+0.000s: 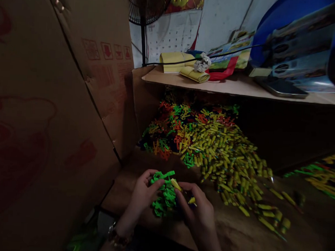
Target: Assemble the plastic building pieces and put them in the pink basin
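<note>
My left hand (142,194) is closed on a tangled bunch of bright green plastic pieces (165,199), thumb on top. My right hand (199,209) pinches a small yellow piece (176,184) between thumb and fingertips, right against the green bunch. A second bit of yellow (192,200) shows under the right fingers; whether it is held I cannot tell. Beyond the hands spreads a heap of small yellow tube-like pieces (227,150) on the brown work surface (235,226). Their exact kind is too small and dim to make out.
Mixed green, orange and red plastic pieces (170,131) lie behind the heap, with more strips (323,176) at far right. A tall cardboard wall (59,117) stands on the left. Overhead, a cardboard shelf (169,81) holds yellow folded paper (173,61) and a phone (281,87).
</note>
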The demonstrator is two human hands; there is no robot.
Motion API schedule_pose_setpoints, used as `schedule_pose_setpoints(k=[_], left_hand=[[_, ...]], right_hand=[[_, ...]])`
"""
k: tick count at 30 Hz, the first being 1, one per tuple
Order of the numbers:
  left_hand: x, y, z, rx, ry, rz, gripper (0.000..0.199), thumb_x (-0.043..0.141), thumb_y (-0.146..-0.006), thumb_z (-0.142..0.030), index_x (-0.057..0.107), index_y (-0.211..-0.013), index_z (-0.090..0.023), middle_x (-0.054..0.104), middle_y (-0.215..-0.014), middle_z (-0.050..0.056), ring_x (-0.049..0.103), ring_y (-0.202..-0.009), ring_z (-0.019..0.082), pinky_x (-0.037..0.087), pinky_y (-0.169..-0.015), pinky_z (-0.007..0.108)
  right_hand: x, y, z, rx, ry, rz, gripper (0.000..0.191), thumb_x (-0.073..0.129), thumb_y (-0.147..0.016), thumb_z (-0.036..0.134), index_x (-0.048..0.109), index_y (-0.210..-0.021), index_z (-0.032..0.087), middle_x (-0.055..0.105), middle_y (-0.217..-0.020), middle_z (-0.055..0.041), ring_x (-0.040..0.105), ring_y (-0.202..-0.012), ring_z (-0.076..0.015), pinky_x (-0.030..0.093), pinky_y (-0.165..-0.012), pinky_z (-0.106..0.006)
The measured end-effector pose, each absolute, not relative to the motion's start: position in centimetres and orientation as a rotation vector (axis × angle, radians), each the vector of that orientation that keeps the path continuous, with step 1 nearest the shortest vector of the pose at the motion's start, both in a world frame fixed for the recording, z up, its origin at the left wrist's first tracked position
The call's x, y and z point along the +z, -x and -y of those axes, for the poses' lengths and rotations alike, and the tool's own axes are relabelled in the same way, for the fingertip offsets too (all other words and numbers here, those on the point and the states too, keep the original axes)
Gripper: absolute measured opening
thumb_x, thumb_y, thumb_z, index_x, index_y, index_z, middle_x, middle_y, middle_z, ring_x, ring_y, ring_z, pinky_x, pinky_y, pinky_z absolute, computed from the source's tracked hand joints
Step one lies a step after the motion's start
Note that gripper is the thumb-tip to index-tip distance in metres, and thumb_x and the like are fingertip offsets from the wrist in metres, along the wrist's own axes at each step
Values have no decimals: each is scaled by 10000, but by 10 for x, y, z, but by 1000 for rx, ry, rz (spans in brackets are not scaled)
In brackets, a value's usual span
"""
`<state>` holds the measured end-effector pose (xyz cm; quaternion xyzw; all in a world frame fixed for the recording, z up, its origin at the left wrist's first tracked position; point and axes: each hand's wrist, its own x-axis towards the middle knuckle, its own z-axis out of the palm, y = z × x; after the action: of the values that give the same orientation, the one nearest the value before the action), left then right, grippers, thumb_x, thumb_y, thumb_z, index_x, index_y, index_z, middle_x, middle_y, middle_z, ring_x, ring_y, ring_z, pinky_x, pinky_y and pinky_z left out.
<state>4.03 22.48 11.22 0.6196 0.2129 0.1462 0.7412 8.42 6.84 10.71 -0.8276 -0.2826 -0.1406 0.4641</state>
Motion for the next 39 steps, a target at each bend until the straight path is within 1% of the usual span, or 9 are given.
schedule_pose_setpoints(k=[10, 18, 22, 26, 29, 31, 33, 35, 39], left_hand=[[111, -33, -221, 262, -1509, -404, 277, 697, -636, -304, 586, -846, -162, 663, -744, 11, 605, -711, 150, 469, -631, 223], [107, -30, -222, 201, -1484, -410, 303, 721, -621, -321, 589, -836, -153, 670, -779, 24, 605, -726, 148, 471, -637, 219], [98, -33, -236, -13, -1453, -336, 384, 783, -555, -350, 599, -816, -135, 658, -737, 25, 603, -669, 147, 467, -604, 226], [80, -44, -238, -89, -1471, -293, 588, 744, -614, -431, 549, -1088, -143, 658, -1001, 110, 626, -889, 221, 498, -768, 322], [65, -47, -237, 77, -1770, -229, 780, 700, -660, -495, 397, -1311, -189, 496, -1295, 160, 485, -1176, 275, 391, -984, 429], [52, -44, -237, 89, -2099, -105, 960, 754, -567, -543, 327, -1374, -244, 346, -1421, 155, 330, -1297, 329, 275, -1057, 513], [38, -38, -236, 34, -2391, 59, 1113, 809, -444, -560, 296, -1393, -290, 206, -1486, 148, 205, -1341, 388, 174, -1068, 594], [25, -31, -231, 47, -2545, 180, 1115, 802, -459, -566, 267, -1404, -311, 94, -1511, 144, 161, -1346, 415, 157, -1053, 629], [13, -23, -211, 126, -2514, 350, 906, 710, -663, -499, 232, -1413, -327, -63, -1519, 106, 155, -1357, 381, 276, -1046, 553]], right_hand=[[112, -81, -65, -663, 2137, 900, 89, 558, -866, 250, 614, -906, 193, 671, -753, 0, 600, -699, -132, 367, -725, -279], [106, -81, -62, -478, 2107, 747, 221, 537, -873, 357, 675, -828, 191, 698, -721, -17, 629, -657, -150, 389, -709, -287], [105, -96, -56, 42, 2021, 672, 304, 518, -852, 437, 694, -785, 198, 712, -744, -32, 647, -699, -178, 451, -659, -266], [92, -110, -42, 172, 2123, 663, 321, 492, -848, 433, 693, -892, 187, 690, -889, -85, 626, -860, -222, 474, -776, -328], [75, -110, -31, 95, 2321, 788, 540, 588, -759, 492, 558, -1230, 227, 510, -1286, -139, 427, -1213, -318, 352, -980, -486], [64, -105, -28, 235, 2405, 916, 857, 693, -626, 540, 387, -1375, 256, 329, -1434, -148, 259, -1316, -374, 289, -1012, -550], [55, -99, -28, 339, 2471, 991, 988, 756, -551, 476, 316, -1409, 263, 260, -1465, -157, 200, -1331, -401, 277, -1012, -570], [49, -93, -30, 306, 2516, 1007, 946, 757, -560, 346, 333, -1401, 256, 306, -1438, -160, 238, -1312, -394, 285, -1009, -564], [41, -81, -18, 122, 2473, 992, 766, 686, -638, 230, 411, -1353, 223, 444, -1328, -151, 394, -1213, -316, 360, -987, -489]])
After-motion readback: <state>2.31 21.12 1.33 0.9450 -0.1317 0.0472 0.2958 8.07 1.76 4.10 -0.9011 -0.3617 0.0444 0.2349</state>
